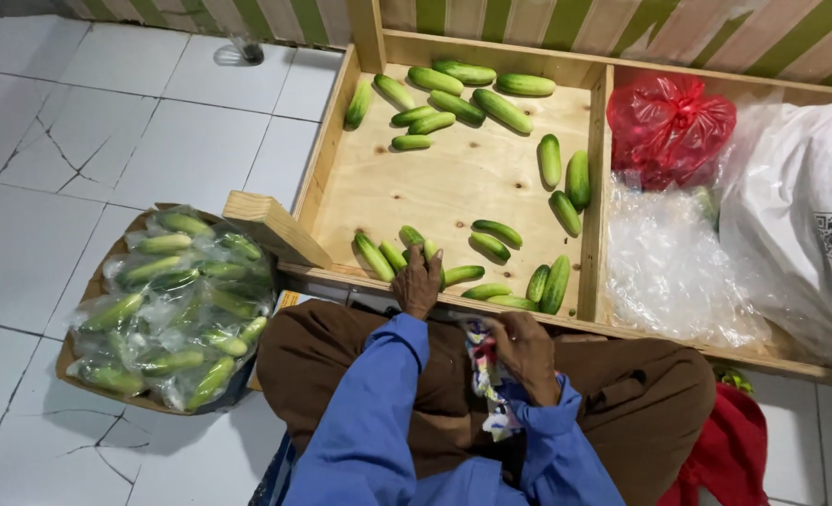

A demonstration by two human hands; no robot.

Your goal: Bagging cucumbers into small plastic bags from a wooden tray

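A bag of cucumbers (177, 305) lies on the floor; the left hand (419, 281) rests on the wooden tray (453, 178) edge, fingers curled over cucumbers (416, 248) just beyond; the right hand (526, 347) grips patterned cloth (486, 375) in the lap

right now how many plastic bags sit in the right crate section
3. A red bag at the back, a clear bag in front of it, and a white bag on the right. More may be hidden beneath them.
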